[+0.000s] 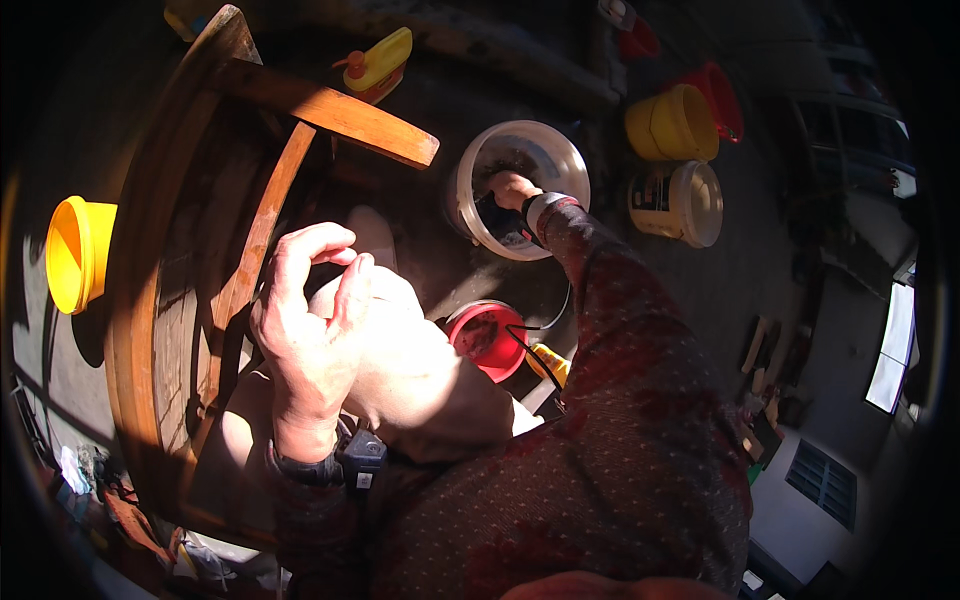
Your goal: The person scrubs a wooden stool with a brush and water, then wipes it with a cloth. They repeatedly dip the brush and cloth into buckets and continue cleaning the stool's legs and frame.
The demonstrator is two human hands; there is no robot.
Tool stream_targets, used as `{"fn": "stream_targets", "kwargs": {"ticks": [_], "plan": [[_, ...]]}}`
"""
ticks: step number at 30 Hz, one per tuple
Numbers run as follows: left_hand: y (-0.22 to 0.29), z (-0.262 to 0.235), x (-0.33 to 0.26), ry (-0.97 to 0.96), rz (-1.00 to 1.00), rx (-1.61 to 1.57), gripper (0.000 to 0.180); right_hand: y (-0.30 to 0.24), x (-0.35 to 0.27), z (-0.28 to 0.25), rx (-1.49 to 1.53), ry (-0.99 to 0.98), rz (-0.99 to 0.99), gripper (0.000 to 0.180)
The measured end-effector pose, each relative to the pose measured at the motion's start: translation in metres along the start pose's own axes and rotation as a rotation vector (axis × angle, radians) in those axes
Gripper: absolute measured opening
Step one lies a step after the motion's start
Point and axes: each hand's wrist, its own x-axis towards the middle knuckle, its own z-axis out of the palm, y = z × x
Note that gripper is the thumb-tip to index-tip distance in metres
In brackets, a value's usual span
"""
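My right hand (514, 189) reaches down into a whitish plastic bucket (578, 165), its sleeved arm stretched forward. The fingers are bent down over something dark in the bucket, and shadow hides what they hold. My left hand (312, 325) is raised over my bare, sunlit knee. Its fingers curl loosely, with the thumb tip near the index finger and a gap between them; nothing shows in it. Between my leg and my right arm stands a red bucket (507, 352) with a wire handle and dark matter inside.
A wooden bench (135, 330) with an armrest (350, 118) runs along my left. Beyond it stands a yellow bucket (97, 240). A yellow jug (383, 62) is ahead. To the right stand yellow (672, 125), red (725, 105) and white (655, 205) buckets. A small yellow container (550, 363) is beside the red bucket.
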Motion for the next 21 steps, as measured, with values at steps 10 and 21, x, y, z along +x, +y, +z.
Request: {"fn": "stream_targets", "kwargs": {"ticks": [10, 21], "plan": [[0.013, 0.000, 0.007, -0.022, 0.048, 0.003, 0.021, 0.005, -0.002, 0.023, -0.094, 0.310, 0.199, 0.026], [0.022, 0.132, 0.040, -0.660, 0.077, 0.431, 0.094, -0.055, -0.195, -0.186, 0.970, 0.533, -0.077, 0.039]]}}
